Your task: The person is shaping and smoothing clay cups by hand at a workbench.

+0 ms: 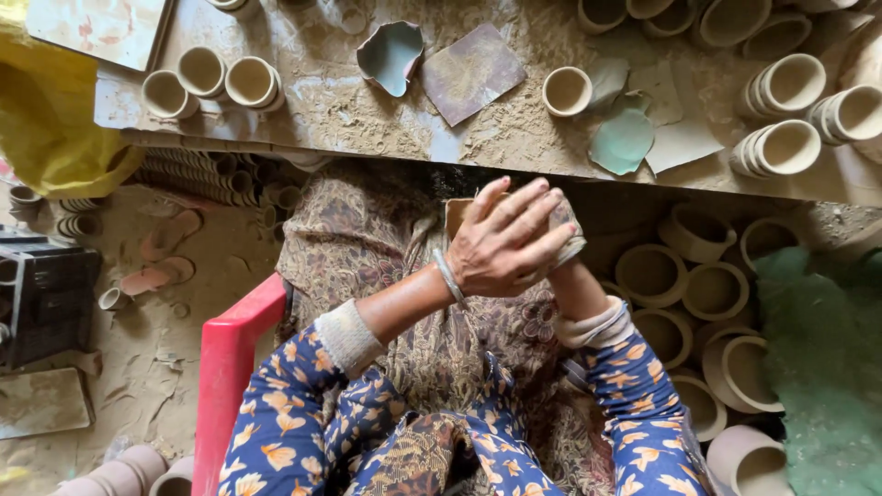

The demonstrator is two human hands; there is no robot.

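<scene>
In the middle of the frame the left hand [503, 241] lies spread, fingers fanned out flat, over a small brown sheet of abrasive paper [457, 213] and a clay piece beneath it. The hand presses on them with an open palm and is not clenched. A metal bangle [447, 276] circles the wrist. The right hand [568, 250] is almost wholly hidden under the left one; its forearm rises from the lower right, and it seems to cup the small unfired clay cup [571, 241] from below, though how the fingers close around it cannot be told. That cup sits just right of frame centre, above the lap, between the two hands.

Both arms wear blue sleeves printed with orange flowers [294, 413] with pale knitted cuffs. A brown patterned cloth [367, 239] covers the lap. A red plastic chair edge [230, 358] shows at lower left.

Across the top of the frame runs a dusty workbench [386, 129]. On it lie a broken grey-green pottery shard [390, 55], a square brownish sanding sheet [473, 72], a single pale clay cup [566, 90] and, at upper right, stacks of pale clay cups on their sides [781, 147]. Three more cups [211, 81] stand at upper left beside a yellow plastic bag [46, 110]. At right, below the bench, larger clay pots [689, 294] are crowded together on the floor next to a green cloth [822, 349].
</scene>
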